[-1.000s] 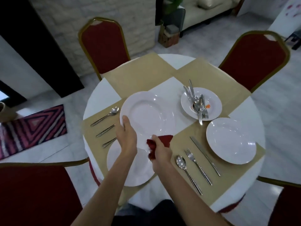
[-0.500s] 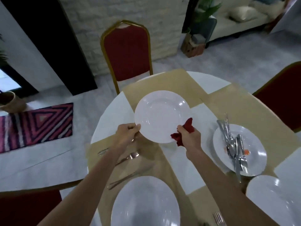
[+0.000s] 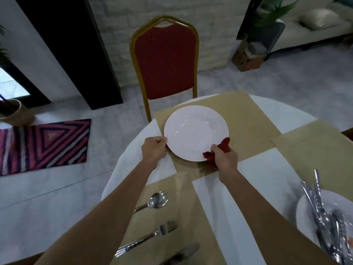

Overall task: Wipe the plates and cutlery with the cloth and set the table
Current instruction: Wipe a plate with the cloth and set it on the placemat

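My left hand (image 3: 153, 148) and right hand (image 3: 225, 159), red cloth (image 3: 219, 150) bunched in its fingers, clamp the white plate (image 3: 195, 132) at frame centre over the far placemat (image 3: 246, 119); lower-right cutlery pile (image 3: 324, 213) looks unwiped

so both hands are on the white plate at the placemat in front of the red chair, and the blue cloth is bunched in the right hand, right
Nearly right, but the cloth is red, not blue. The head view shows it bunched in the right hand against the rim of the white plate, while the left hand grips the opposite rim. The plate is at the placemat in front of the red chair.
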{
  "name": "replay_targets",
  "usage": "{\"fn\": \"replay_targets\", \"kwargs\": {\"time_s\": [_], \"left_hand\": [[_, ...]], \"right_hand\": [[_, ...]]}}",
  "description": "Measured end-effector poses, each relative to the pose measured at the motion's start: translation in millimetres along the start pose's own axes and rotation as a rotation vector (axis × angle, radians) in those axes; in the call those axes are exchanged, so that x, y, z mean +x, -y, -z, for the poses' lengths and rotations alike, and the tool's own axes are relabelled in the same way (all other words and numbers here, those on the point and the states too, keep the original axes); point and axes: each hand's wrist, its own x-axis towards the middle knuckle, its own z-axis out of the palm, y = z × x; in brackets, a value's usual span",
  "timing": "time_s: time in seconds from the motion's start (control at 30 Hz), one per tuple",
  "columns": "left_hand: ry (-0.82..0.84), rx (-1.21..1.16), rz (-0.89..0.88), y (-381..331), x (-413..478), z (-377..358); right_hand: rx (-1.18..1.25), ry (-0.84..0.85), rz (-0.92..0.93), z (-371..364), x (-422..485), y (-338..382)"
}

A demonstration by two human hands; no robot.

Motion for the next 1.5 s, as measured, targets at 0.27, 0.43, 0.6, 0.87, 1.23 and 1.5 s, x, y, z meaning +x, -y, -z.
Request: {"fn": "replay_targets", "kwargs": {"time_s": [0.27,0.43,0.6,0.87,1.23,1.5], "left_hand": [[0.000,-0.081,-0.038,8,-3,3],[0.003,-0.091,-0.028,9,-3,3],[-0.001,-0.094,-0.009,10,-3,0],[-0.011,-0.141,0.016,14,-5,-3],[-0.028,-0.111,0.043,15,-3,-9],[-0.105,-0.164,0.071,12,-7,-13]], "right_hand": [[-0.063,-0.002,-0.010,-3,5,2],[-0.053,0.013,0.002,0,3,3],[-0.074,-0.063,-0.003,4,2,-9],[-0.267,-0.208,0.403,-2,-39,22],[-1.210,0.312,0.714,-88,-37,17],[-1.594,0.253,0.890,-56,-27,31]]}}
